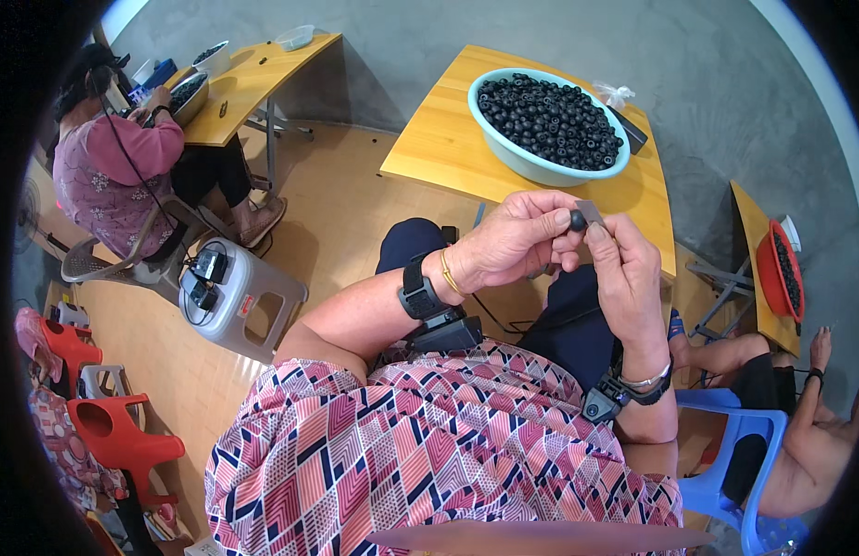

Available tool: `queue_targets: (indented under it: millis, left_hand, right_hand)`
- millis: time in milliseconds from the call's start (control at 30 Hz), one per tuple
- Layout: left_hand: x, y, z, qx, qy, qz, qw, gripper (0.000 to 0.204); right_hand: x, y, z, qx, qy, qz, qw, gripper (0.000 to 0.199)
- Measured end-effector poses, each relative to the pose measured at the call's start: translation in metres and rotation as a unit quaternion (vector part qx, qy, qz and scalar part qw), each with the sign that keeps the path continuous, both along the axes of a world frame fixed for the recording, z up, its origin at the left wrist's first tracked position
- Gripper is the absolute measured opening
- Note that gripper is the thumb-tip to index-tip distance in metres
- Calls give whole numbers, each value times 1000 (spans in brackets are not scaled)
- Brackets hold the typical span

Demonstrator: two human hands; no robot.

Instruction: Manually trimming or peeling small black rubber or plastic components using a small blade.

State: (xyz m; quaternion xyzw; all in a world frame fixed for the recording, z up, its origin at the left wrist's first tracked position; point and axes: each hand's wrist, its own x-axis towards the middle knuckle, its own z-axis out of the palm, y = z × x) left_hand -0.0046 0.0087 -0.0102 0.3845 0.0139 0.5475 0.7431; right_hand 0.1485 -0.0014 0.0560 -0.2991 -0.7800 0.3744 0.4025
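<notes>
Holding a small dark bead (577,221) pinched in my left hand (513,243), grip closed on it between thumb and fingertips, raised over my lap. Right hand (624,269) is closed on a thin grey blade-like strip (590,212), its tip touching the bead's right side. Strip's long axis runs up-left toward the bead from the right hand, so the bead lies just left of the right grip; the hands almost meet. Beyond them, the wooden desk (448,148) carries a pale green basin (531,162) full of the same dark beads (550,116), well apart from both hands, left hand slightly nearer. Farther left, another person sits at a second desk (253,79).
</notes>
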Motion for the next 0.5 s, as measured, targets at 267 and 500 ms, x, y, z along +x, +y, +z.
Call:
queue_targets:
  millis: [267,500]
  left_hand:
    - [0,0,1,18,15,26,999,21]
    - [0,0,2,15,24,42,999,21]
  right_hand:
    - [-1,2,-1,42,-28,-28,998,19]
    - [0,5,-4,80,-45,-40,995,18]
